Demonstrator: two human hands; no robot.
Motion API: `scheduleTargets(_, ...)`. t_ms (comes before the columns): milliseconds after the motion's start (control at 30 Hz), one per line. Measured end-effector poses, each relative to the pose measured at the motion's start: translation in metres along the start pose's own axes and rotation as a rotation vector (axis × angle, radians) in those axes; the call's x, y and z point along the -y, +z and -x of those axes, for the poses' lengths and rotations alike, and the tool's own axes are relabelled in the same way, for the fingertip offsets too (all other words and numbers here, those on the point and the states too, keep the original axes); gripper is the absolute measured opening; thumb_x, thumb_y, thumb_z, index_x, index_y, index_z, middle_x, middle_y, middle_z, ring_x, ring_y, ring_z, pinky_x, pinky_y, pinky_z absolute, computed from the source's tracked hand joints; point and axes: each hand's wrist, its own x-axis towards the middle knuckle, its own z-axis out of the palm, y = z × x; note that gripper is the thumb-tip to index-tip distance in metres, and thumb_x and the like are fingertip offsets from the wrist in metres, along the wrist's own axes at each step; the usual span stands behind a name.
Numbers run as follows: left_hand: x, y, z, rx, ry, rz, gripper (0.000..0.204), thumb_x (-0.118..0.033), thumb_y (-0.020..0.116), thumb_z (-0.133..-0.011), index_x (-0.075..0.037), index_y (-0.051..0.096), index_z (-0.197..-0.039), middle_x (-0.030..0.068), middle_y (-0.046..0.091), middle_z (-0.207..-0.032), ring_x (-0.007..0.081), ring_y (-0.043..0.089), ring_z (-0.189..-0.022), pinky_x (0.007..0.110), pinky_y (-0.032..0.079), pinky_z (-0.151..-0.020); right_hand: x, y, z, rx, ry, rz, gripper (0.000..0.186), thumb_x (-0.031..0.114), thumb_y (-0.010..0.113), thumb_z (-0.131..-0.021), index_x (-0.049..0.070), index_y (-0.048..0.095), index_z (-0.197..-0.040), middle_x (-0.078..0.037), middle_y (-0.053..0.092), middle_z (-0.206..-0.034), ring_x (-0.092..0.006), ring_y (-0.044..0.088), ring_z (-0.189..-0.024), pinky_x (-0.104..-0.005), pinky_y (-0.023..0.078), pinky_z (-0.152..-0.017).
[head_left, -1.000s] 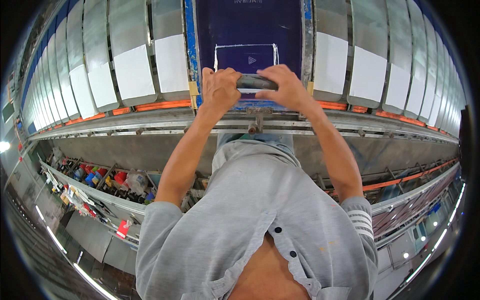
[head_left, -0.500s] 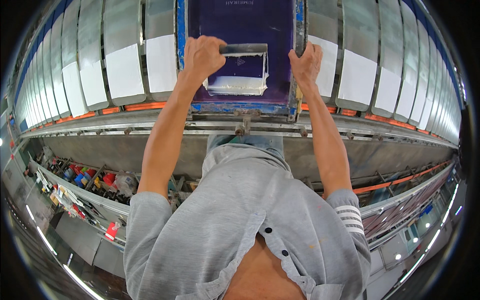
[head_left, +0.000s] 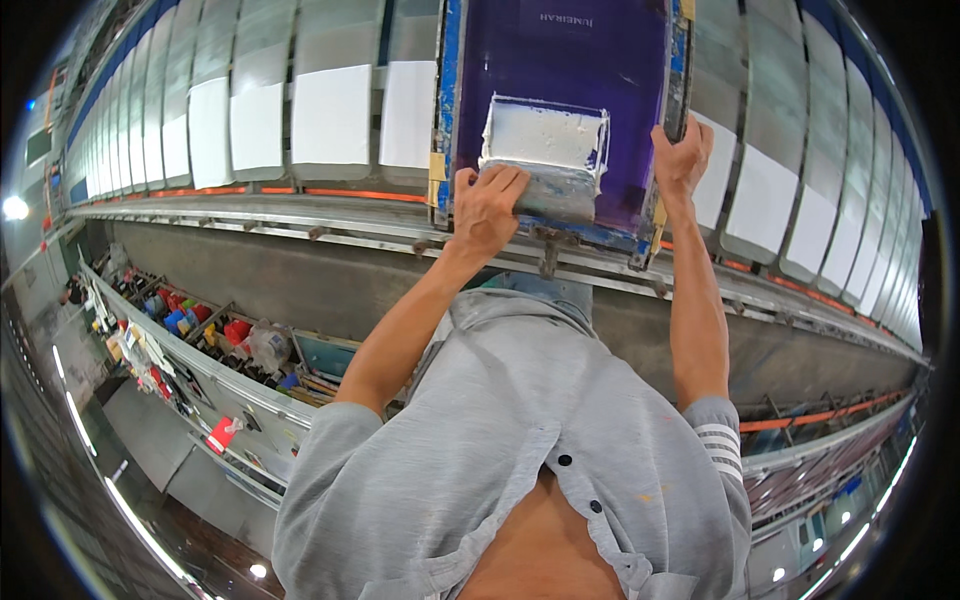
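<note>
A purple screen (head_left: 560, 60) in a worn blue-edged frame (head_left: 447, 80) lies before me on the long printing table. A rectangle of thick white ink (head_left: 545, 130) covers part of its lower half. Just below that, my left hand (head_left: 488, 210) is closed on a grey squeegee (head_left: 555, 192), which lies across the screen near the frame's near edge. The squeegee's handle is partly under my fingers. My right hand (head_left: 683, 155) grips the right side rail of the frame, its fingers curled over the outer edge.
Rows of metal pallets with white pieces (head_left: 328, 115) flank the screen along the table, above an orange strip. A metal rail (head_left: 330, 230) runs along the near edge. Behind me are shelves with coloured containers (head_left: 190, 315) and a railed bench.
My right hand left the squeegee for the frame's right rail. My left hand drew the squeegee from the rectangle's far edge toward me, and white ink now covers the rectangle.
</note>
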Motion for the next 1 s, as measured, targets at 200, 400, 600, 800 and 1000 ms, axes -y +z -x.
scheduleTargets(200,0.092,-0.049,0.012,0.015,-0.009,-0.051,0.046,0.004,0.068,-0.067,-0.010,0.073,-0.110,0.0022,0.074,-0.113,0.0193,0.068,-0.109,0.042,0.035,-0.089,0.069,0.079,0.037,-0.071,-0.030,-0.067,0.056,0.022,0.080,-0.075,-0.006,0.065,-0.120,-0.024,0.061,-0.115,-0.0423,0.058,-0.112,-0.0492,0.048,-0.098)
scheduleTargets(400,0.140,-0.077,0.021,0.055,0.004,-0.069,0.042,0.002,0.067,-0.068,-0.009,0.074,-0.108,0.0030,0.075,-0.111,0.0198,0.069,-0.104,0.042,0.035,-0.088,0.112,0.114,0.055,-0.086,-0.017,-0.116,0.049,0.021,0.080,-0.075,-0.005,0.066,-0.114,-0.021,0.061,-0.109,-0.0401,0.058,-0.107,-0.0479,0.049,-0.093)
scheduleTargets(600,0.154,-0.077,0.017,0.093,-0.018,-0.048,0.029,-0.001,0.067,-0.070,-0.010,0.072,-0.097,0.0037,0.073,-0.099,0.0211,0.069,-0.097,0.042,0.036,-0.086,0.114,0.123,0.055,-0.049,-0.054,-0.012,0.037,0.022,0.080,-0.075,-0.001,0.064,-0.100,-0.020,0.060,-0.102,-0.0391,0.058,-0.102,-0.0493,0.047,-0.090)
scheduleTargets(800,0.164,-0.068,0.021,0.123,-0.030,-0.061,0.021,-0.003,0.067,-0.071,-0.010,0.070,-0.090,0.0041,0.070,-0.091,0.0230,0.068,-0.089,0.043,0.036,-0.083,0.113,0.138,0.060,0.021,-0.038,0.102,0.046,0.026,0.079,-0.080,-0.003,0.066,-0.113,-0.023,0.061,-0.110,-0.0420,0.058,-0.109,-0.0519,0.048,-0.094)
scheduleTargets(1000,0.155,-0.060,0.031,-0.088,0.021,-0.021,0.011,-0.006,0.066,-0.072,-0.010,0.071,-0.080,0.0062,0.069,-0.081,0.0257,0.069,-0.084,0.043,0.038,-0.082,0.116,0.128,0.060,-0.014,-0.184,0.272,0.058,0.037,0.078,-0.088,-0.006,0.062,-0.124,-0.024,0.061,-0.115,-0.0422,0.057,-0.112,-0.0515,0.045,-0.100)
